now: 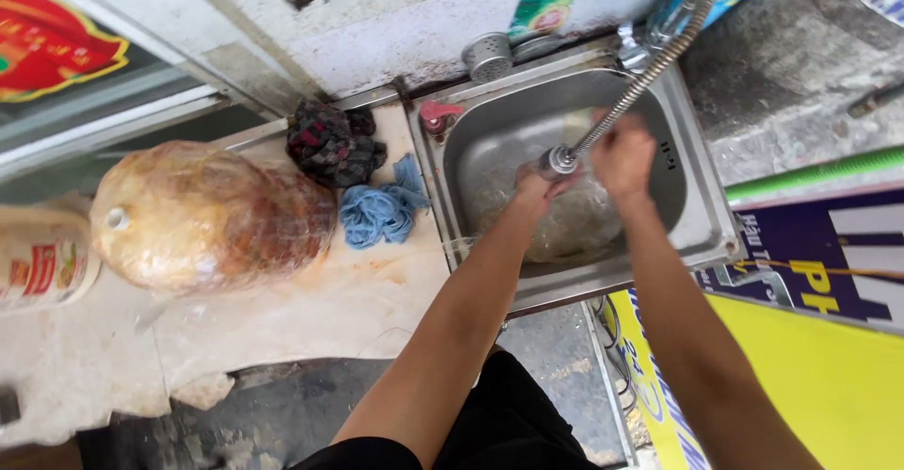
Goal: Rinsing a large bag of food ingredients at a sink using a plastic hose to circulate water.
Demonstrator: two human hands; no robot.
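- Left hand point(535, 187) is in the sink point(692, 183), fingers curled shut round the metal tip of the hose point(633, 98), just under the nozzle.
- Right hand point(621, 154) is right next to it, a bit higher & to the right. Fingers look bent in, touching the hose; can't tell if they grip it tight.
- Hose is thin, shiny, bumpy like a spring. It runs from the far right tap point(633, 54) down into the sink middle.
- Sink is grey steel, square w/ round corners, smooth & wet. Sth clear & crinkly, like a plastic bag point(574, 225), lies in the bottom under the hands.
- Small red stopper thing point(435, 117) sits at the sink's far left corner. Round metal strainer point(488, 56) w/ little holes sits on the far ledge.
- Left of the sink: soft blue rag point(381, 211), all scrunched up. Dark red checked cloth point(331, 142) just behind it, touching.
- More left: big round clear jug point(202, 216), lying on its side, brownish & cloudy, white cap at the left.
- Counter point(320, 310) is pale stone, stained & rough, chipped at the near edge.
- Far wall point(395, 18) is dirty white. Ground at right is grey concrete. Yellow & blue sign board point(829, 376) leans near right.
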